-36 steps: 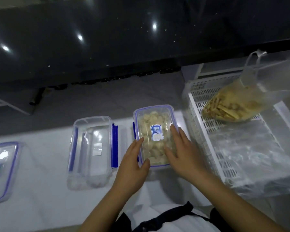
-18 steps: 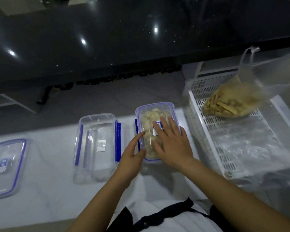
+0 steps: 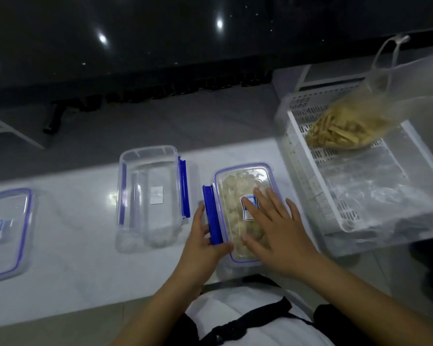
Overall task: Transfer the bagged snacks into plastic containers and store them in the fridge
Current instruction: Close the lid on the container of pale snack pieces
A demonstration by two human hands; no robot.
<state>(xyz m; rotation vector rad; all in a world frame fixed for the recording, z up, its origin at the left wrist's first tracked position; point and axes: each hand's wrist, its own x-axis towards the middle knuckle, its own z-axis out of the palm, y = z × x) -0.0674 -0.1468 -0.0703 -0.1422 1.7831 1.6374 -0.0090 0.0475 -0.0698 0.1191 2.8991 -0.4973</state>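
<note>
— Two boxes on the white desk now, and only one of them is filled?

— Yes. The filled container sits right in front of me, pale snack pieces showing through its lid. A second ago both my hands were just settling that lid. Since then my right hand has slid on top and lies flat, fingers spread, pressing down and grasping nothing. My left hand has curled round the blue side clasp, which stands swung out from the box — pinched, not yet snapped.

— So the lid is seated?

— I judge it is, and locking comes next. I can't see the clasp on the far side under my right hand.

— And the rest?

— The empty container waits just to the left, its clasps hanging open, and its loose lid lies further left. The bag of stick snacks rests in the white basket on my right — still to be emptied. Nothing has gone to the fridge.
</note>
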